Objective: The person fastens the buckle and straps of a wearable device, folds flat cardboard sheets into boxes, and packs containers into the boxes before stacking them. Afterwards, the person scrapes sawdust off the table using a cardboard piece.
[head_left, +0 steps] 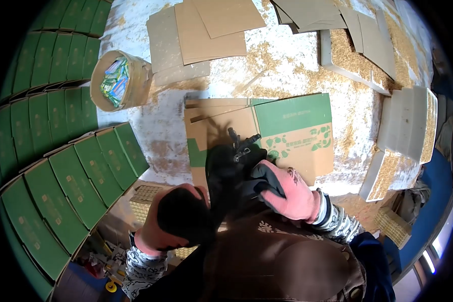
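A dark, soft-looking black cloth item (221, 171) hangs in front of my body, partly blurred. Black straps or fittings and a small metal clip (241, 154) show at its top; its exact kind is unclear. My right hand (289, 194), in a pink glove with dark grey coating, pinches the item's right side. On its left side, my left hand (176, 216) is curled in against the cloth, in a matching glove, its fingertips hidden. Beneath the item lies a flattened green and brown cardboard box (297, 133) with leaf print.
Rows of green boxes (55, 201) stand at the left. A round tub (143, 75) holds small colourful packets. Flat cardboard sheets (211, 38) lie at the back, on a table strewn with shavings. White foam boxes (405, 123) stand at the right.
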A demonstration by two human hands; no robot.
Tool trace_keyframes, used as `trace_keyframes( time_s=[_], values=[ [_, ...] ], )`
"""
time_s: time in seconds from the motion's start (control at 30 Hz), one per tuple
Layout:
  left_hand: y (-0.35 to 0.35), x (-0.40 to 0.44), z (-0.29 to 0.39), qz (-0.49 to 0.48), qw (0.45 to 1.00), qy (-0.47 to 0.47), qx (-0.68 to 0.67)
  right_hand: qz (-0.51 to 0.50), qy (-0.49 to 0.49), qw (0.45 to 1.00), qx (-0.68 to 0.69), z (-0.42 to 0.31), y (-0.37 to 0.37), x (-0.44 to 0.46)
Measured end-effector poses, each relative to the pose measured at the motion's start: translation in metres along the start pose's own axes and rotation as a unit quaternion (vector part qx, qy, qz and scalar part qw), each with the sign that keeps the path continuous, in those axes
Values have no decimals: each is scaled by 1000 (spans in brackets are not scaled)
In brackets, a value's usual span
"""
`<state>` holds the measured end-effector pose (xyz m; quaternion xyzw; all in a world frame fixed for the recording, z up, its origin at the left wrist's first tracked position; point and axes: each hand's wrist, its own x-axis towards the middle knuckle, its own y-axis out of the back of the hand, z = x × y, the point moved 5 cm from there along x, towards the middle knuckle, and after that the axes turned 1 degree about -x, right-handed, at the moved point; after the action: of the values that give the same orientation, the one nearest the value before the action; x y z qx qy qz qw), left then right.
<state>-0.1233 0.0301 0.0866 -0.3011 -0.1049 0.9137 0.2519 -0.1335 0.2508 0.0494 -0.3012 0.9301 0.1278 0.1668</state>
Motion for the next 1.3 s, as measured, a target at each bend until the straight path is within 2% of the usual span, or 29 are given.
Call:
trace_keyframes(
  time_s=[0.03, 0.13, 0.2, 0.3, 0.4, 0.43, 0.5, 0.6, 0.7, 0.73, 0.8, 0.9, 0.93, 0.97, 1.0, 1.07, 1.13, 1.2, 1.27, 1.3],
  values=[
    [1, -8, 5, -2, 992, 26, 122, -7, 50, 998, -37, -4, -1, 1],
    [-12, -14, 21, 71, 988, -51, -128, -35, 187, 977, -95, 20, -2, 7],
    [-17, -16, 28, 105, 984, -54, -136, -37, 190, 970, -145, 26, -10, 12],
    [-13, -16, 39, 16, 980, -178, 92, 71, 264, 947, -170, 30, -12, 15],
    [-9, -15, 33, 66, 979, -151, 118, 58, 262, 948, -169, 45, -10, 23],
    [-8, -13, 30, 73, 984, -125, 103, -10, 223, 959, -174, 59, -13, 30],
    [-5, -6, 28, 86, 991, -76, 75, -6, 205, 960, -193, 65, -9, 32],
    [1, -6, 24, 6, 996, -13, 83, 4, 207, 962, -179, 52, 3, 20],
    [-7, -15, 28, -43, 998, 1, 36, -24, 191, 968, -159, 36, 16, 5],
    [-16, -11, 36, -121, 984, -64, 112, -29, 197, 969, -146, 35, 17, 3],
    [-25, -11, 37, -157, 974, -60, 154, -27, 208, 966, -152, 48, 6, 5],
    [-27, -14, 31, -119, 978, -75, 155, -10, 215, 961, -173, 53, 7, 9],
    [-19, -18, 22, -51, 993, -80, 65, 0, 218, 959, -182, 54, 11, 11],
    [-12, -25, 9, 18, 996, -85, -29, 7, 162, 966, -203, 62, 17, 11],
    [-3, -28, 5, 61, 991, -106, -48, 21, 141, 941, -306, 72, 25, 6],
    [1, -26, 31, 73, 985, -145, 59, 55, 95, 858, -502, 77, 44, 4],
    [-4, -24, 31, 63, 983, -159, 69, 54, 47, 907, -415, 49, 45, -9],
    [-23, -12, 41, 11, 984, -169, 60, 32, 106, 979, -171, -5, 28, -12],
    [-37, -3, 49, -40, 982, -181, 37, -17, 223, 959, -176, -52, -5, -9],
    [-40, -1, 51, -64, 980, -186, 18, -12, 195, 970, -146, -63, -14, -12]
  ],
)
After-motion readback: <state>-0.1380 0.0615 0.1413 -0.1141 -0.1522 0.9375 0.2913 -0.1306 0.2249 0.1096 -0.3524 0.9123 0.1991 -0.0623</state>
